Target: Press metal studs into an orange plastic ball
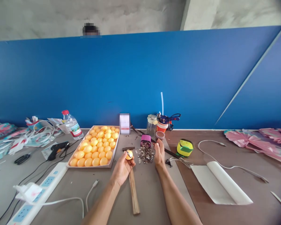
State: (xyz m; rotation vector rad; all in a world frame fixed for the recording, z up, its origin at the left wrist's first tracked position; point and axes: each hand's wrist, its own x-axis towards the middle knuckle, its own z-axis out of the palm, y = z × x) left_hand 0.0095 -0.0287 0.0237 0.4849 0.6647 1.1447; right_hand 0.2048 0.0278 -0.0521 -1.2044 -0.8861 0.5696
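Note:
My left hand (122,168) is closed round an orange ball (129,155) that has a small metal piece on top. It holds the ball just right of a tray (89,166) filled with several orange balls (96,147). My right hand (159,153) rests at the right edge of a heap of small metal parts (146,154), fingers curled together near a dark thin rod; what they pinch is too small to make out. A tipped pink cup (145,139) lies behind the heap. A wooden-handled hammer (133,190) lies on the table between my forearms.
A glue gun (57,149), power strip (35,195), cables and a water bottle (72,125) lie to the left. Jars and a tool cup (162,125) stand by the blue partition. A yellow-green tape dispenser (184,147), white paper roll (221,182) and pink decorations (259,140) lie to the right.

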